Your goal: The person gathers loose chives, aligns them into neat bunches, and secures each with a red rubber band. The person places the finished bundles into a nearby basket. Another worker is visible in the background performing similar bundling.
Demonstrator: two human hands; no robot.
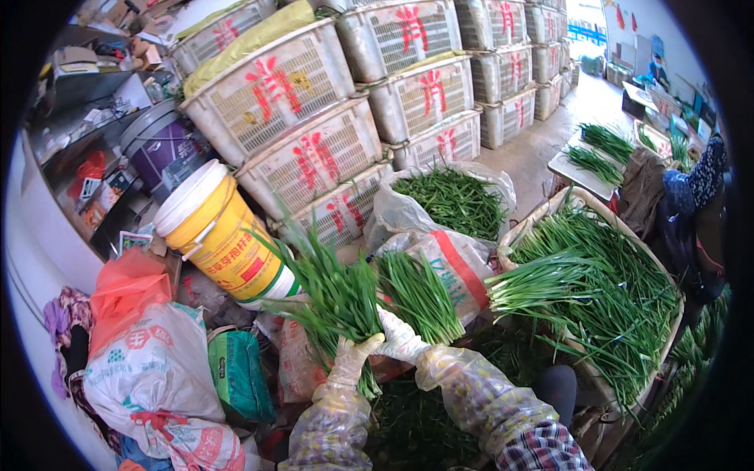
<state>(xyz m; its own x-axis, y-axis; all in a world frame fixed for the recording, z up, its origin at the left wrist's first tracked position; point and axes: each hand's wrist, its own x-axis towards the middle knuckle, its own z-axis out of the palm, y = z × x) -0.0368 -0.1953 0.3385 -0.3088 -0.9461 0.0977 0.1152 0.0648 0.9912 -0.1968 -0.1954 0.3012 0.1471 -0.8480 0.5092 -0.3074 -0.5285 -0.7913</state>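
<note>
Both my hands wear pale gloves and plastic sleeve covers. My left hand (pixel 351 358) grips a bunch of garlic chives (pixel 341 288) low on its stems, leaves pointing up and away. My right hand (pixel 399 337) presses against the right side of this bunch, its fingertips partly hidden by the leaves. The leaf tips look blurred. Just beyond my right hand, another chive bunch (pixel 421 297) lies on a woven sack (pixel 450 268). To the right, a bunch with pale stems (pixel 545 282) rests on a large crate (pixel 671 329) heaped with loose chives.
A plastic-lined container of cut greens (pixel 450 200) stands ahead. At left are a yellow bucket (pixel 218 235), a stuffed white sack (pixel 156 365) and a green bag (pixel 238 374). Stacked plastic crates (pixel 283 97) rise behind. Another person (pixel 695 200) is at the right edge.
</note>
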